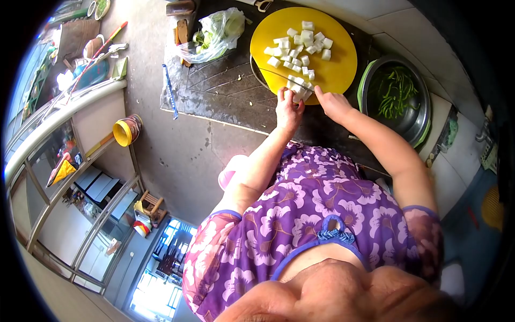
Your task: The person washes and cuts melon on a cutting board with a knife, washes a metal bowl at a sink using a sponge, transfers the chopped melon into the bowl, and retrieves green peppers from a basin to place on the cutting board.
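Though plain yellow, board (340, 64) under cubes (307, 37), knife (284, 78) in right hand (333, 105)

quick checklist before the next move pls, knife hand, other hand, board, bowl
1. Knife in the right hand: ok
2. Left hand at the near group of white pieces: ok
3. Left fingers clear of the blade's edge: cannot tell, they are close
4. White cubes on the yellow board: ok
5. Board steady: cannot tell
6. Bowl with green strips outside the blade's line: ok
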Action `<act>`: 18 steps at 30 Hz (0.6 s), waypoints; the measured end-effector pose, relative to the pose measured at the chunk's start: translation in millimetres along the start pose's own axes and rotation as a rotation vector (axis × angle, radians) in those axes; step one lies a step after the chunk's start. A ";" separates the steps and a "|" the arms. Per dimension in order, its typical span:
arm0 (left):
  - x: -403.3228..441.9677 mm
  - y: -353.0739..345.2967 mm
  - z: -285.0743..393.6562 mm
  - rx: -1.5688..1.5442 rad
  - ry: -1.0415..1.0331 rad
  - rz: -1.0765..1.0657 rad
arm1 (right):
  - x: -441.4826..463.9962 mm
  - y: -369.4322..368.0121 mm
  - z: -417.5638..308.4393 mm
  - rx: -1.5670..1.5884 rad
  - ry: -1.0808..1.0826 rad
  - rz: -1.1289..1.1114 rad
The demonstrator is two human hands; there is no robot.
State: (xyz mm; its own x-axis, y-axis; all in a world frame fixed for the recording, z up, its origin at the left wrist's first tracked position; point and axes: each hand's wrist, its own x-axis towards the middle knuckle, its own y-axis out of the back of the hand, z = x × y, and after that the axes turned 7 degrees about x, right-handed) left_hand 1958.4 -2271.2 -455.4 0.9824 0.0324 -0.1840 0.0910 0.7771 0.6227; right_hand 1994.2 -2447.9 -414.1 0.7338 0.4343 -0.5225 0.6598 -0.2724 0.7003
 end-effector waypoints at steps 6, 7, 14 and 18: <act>6.4 -7.4 -6.5 0.045 -0.067 0.026 | 6.2 -3.4 9.0 0.081 -0.046 0.099; 8.8 -7.5 -6.7 0.037 -0.047 0.011 | 3.2 -1.7 6.1 0.102 -0.061 0.112; -0.7 -2.3 -12.2 0.136 -0.176 0.119 | -28.6 20.9 -19.8 0.140 -0.024 0.128; 2.7 -1.9 -13.7 0.105 -0.191 0.094 | -36.8 19.4 -17.0 0.142 -0.087 0.057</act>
State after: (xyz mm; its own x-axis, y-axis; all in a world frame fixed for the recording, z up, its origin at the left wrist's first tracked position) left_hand 1958.7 -2264.0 -467.5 0.9995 -0.0258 0.0193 0.0046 0.7064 0.7077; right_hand 1977.2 -2454.6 -373.0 0.7778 0.3401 -0.5285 0.6285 -0.4159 0.6573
